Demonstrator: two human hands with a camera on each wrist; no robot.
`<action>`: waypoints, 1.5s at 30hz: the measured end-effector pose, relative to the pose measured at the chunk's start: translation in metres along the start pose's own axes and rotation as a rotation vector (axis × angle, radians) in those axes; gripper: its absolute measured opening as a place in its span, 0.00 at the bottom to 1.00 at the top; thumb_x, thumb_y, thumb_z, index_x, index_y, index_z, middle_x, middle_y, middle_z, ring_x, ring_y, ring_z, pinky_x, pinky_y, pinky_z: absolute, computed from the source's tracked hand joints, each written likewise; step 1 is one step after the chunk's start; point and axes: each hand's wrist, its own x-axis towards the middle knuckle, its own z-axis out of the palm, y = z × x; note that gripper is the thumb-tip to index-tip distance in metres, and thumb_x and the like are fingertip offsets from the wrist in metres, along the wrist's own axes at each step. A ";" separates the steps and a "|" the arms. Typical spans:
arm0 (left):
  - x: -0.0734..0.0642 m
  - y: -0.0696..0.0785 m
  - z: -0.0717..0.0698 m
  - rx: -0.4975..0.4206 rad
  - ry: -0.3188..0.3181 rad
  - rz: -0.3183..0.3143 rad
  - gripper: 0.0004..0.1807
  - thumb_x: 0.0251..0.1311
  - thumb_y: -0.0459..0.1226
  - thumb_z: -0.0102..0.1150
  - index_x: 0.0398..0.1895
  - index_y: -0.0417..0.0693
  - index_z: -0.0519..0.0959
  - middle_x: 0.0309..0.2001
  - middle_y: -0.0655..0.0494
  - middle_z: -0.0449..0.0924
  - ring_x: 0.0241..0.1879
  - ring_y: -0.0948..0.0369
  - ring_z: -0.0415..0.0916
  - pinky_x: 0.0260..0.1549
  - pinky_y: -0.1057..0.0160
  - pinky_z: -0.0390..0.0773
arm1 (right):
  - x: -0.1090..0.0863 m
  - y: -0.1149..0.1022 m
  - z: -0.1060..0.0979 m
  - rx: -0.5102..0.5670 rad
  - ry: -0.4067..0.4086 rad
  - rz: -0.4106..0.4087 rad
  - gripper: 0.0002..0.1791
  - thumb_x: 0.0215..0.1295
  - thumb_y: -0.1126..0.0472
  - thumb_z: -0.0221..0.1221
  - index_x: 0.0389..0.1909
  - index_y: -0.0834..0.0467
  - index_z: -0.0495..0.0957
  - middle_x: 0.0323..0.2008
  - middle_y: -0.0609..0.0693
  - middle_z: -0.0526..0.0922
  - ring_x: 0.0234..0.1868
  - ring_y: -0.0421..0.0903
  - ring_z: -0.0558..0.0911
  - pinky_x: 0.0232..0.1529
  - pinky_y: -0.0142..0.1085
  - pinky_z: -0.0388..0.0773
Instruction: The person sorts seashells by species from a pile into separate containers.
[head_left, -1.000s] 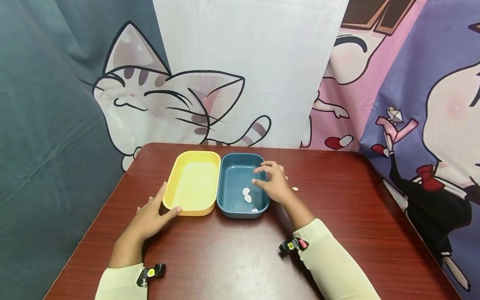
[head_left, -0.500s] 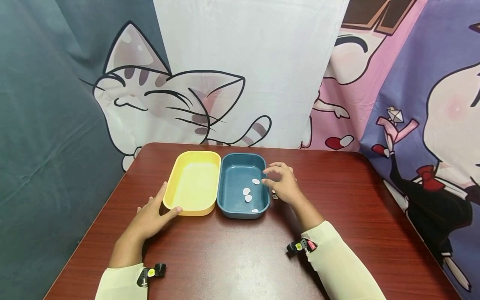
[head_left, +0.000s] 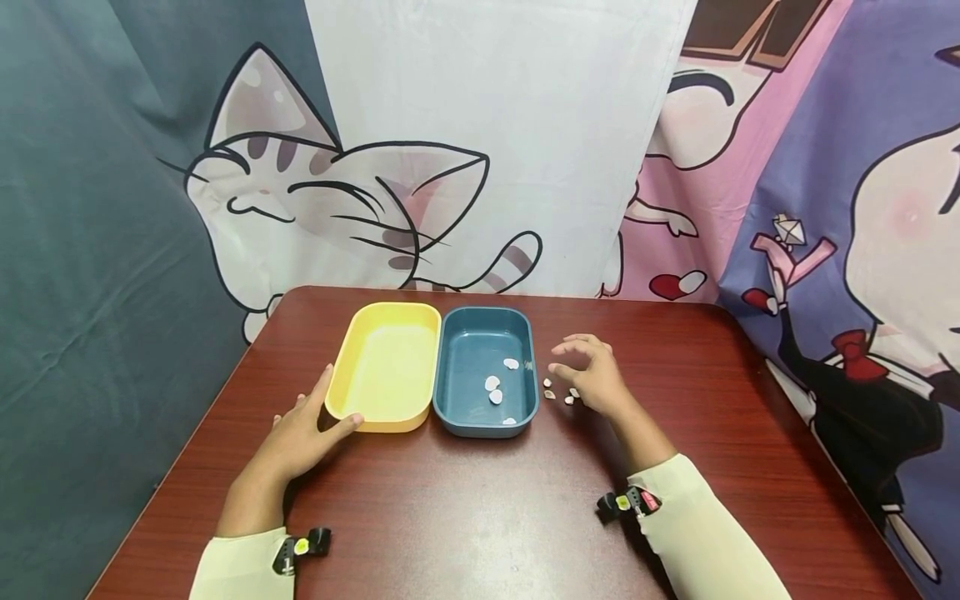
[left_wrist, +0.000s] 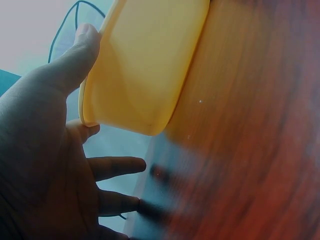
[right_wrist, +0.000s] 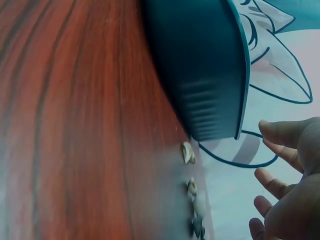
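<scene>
My left hand (head_left: 300,437) touches the near left corner of a yellow tray (head_left: 390,423), its fingers extended and the thumb at the rim. In the left wrist view that thumb (left_wrist: 82,55) lies along the tray's edge, with the other fingers spread apart. To the right of a blue tray (head_left: 480,431), my right hand (head_left: 592,379) hovers with loosely bent fingers and nothing between them. Several small white shell-like pieces (head_left: 492,383) lie in the blue tray. More such pieces (right_wrist: 188,152) sit on the table below the right hand, partly hidden by it in the head view.
Both trays stand side by side on a reddish-brown wooden table (head_left: 465,517). Behind the table's far edge hangs a cloth backdrop (head_left: 465,83) with cartoon cats. Each wrist wears a small black camera (head_left: 611,506).
My right hand has moved right, from over the blue tray to above the table beside it. A white piece shows in the tray where that hand was. My left hand stays put.
</scene>
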 end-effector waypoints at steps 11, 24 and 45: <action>0.001 -0.001 0.001 0.003 0.002 0.006 0.61 0.72 0.69 0.58 0.92 0.58 0.35 0.85 0.27 0.55 0.81 0.19 0.49 0.70 0.10 0.46 | -0.013 0.021 -0.019 -0.042 -0.017 0.002 0.15 0.66 0.67 0.74 0.50 0.69 0.88 0.64 0.69 0.82 0.70 0.66 0.73 0.69 0.55 0.69; 0.001 -0.002 0.002 0.002 -0.002 0.000 0.61 0.71 0.69 0.58 0.92 0.60 0.33 0.85 0.27 0.54 0.82 0.19 0.48 0.71 0.10 0.45 | -0.022 0.049 -0.025 -0.114 0.019 0.072 0.16 0.69 0.58 0.74 0.51 0.64 0.88 0.68 0.66 0.80 0.77 0.66 0.65 0.73 0.65 0.57; 0.001 -0.001 0.001 -0.005 -0.003 -0.002 0.61 0.71 0.69 0.58 0.92 0.58 0.35 0.85 0.27 0.54 0.82 0.20 0.48 0.71 0.11 0.45 | -0.028 0.072 -0.014 -0.207 0.001 0.023 0.16 0.64 0.55 0.78 0.48 0.58 0.91 0.66 0.63 0.79 0.72 0.66 0.67 0.65 0.67 0.51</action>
